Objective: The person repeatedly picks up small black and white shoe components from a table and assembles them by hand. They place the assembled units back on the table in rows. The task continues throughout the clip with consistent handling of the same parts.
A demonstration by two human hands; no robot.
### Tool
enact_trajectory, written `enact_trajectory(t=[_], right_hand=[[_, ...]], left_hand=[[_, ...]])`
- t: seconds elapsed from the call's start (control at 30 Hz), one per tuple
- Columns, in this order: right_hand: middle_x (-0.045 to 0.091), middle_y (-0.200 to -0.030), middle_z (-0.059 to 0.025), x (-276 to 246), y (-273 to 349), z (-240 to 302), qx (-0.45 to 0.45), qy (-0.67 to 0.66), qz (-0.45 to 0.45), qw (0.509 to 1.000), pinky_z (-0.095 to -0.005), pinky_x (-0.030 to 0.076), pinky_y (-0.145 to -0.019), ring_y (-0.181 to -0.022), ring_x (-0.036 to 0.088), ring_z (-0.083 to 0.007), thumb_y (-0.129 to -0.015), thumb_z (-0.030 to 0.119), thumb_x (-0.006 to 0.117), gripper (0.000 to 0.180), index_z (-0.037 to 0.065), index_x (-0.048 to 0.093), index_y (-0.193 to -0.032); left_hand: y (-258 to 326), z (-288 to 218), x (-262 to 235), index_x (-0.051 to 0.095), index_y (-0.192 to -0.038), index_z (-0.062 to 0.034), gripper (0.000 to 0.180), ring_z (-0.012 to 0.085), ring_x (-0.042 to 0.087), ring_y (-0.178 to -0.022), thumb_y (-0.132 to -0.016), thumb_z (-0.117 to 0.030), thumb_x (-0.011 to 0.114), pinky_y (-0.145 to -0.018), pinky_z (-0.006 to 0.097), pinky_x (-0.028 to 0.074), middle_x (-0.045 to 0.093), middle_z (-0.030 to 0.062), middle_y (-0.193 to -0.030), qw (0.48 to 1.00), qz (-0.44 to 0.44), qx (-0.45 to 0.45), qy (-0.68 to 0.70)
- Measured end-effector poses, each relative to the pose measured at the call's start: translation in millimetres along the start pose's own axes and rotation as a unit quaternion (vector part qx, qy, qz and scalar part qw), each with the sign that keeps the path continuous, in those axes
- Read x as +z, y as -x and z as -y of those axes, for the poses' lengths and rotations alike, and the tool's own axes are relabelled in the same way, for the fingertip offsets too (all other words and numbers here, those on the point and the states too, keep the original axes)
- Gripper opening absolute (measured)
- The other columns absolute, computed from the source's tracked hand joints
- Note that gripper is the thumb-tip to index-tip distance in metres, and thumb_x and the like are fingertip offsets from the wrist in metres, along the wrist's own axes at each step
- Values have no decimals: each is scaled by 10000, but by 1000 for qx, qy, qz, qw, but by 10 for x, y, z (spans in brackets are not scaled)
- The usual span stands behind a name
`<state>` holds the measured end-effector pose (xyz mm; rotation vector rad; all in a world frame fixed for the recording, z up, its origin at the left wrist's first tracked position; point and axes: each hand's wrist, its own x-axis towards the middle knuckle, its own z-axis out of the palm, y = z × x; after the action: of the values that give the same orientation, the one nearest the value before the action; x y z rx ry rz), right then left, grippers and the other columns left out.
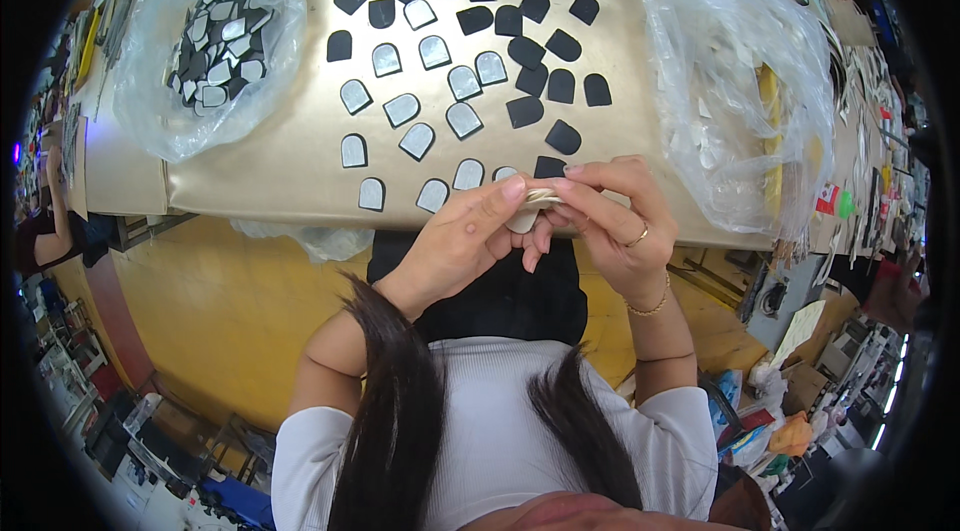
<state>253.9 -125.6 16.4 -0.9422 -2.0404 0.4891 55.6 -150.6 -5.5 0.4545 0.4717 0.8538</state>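
Through the head view, I see the left hand [462,236] and the right hand [632,223] meeting at the table's near edge, each closed to a narrow pinch on a thin stack of pale pieces [541,196], held up between their fingertips. Beyond them I have silver-faced arch-shaped pieces [403,110] and black arch-shaped pieces [563,137] spread over the gold table covering [280,171]. An open clear plastic bag [140,81] of such pieces sits left; another clear bag [690,166] lies right.
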Motion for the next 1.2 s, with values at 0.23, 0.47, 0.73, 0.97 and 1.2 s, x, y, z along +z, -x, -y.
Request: enact_trajectory(t=[0.23,0.47,0.73,0.97,1.2], right_hand=[[688,-1063,-75,37,40,-39,23,-61,-17,998,-300,493,-670,-800,629,-200,-726,-39,813,336,78,765,-1038],[664,-1017,-32,-48,101,-5,-77,50,-18,996,-345,477,-672,-779,614,-199,-723,6,815,337,129,761,-1032],[677,-1004,17,-33,154,-105,-98,27,-3,995,-328,474,-707,-805,637,-164,-716,83,801,268,149,733,-966],[677,-890,4,-79,152,-90,-47,-17,-8,999,-341,468,-697,-765,632,-190,-686,37,818,270,142,715,-912],[701,-906,-30,-153,228,-119,-10,-36,-18,999,-351,489,-717,-780,659,-211,-685,-50,802,290,112,712,-908]], left_hand=[[9,-62,37,618,-1182,55,459,184,648,-806,-1099,-346,410,-643,293,541,684,158,-1022,997,-38,-45,-50],[-32,-80,84,617,-1164,62,435,206,666,-722,-1089,-320,425,-598,309,557,690,180,-977,995,-61,-73,-23],[-36,-67,89,618,-1188,51,384,188,678,-737,-1080,-280,456,-625,290,563,686,142,-940,992,-68,-84,-62],[3,-115,-20,623,-1148,30,196,151,676,-753,-998,-97,625,-629,265,558,678,101,-928,994,-72,-78,-33],[6,-128,-16,631,-1101,27,179,135,690,-730,-946,-38,693,-610,241,560,683,102,-904,990,-100,-55,-83]])
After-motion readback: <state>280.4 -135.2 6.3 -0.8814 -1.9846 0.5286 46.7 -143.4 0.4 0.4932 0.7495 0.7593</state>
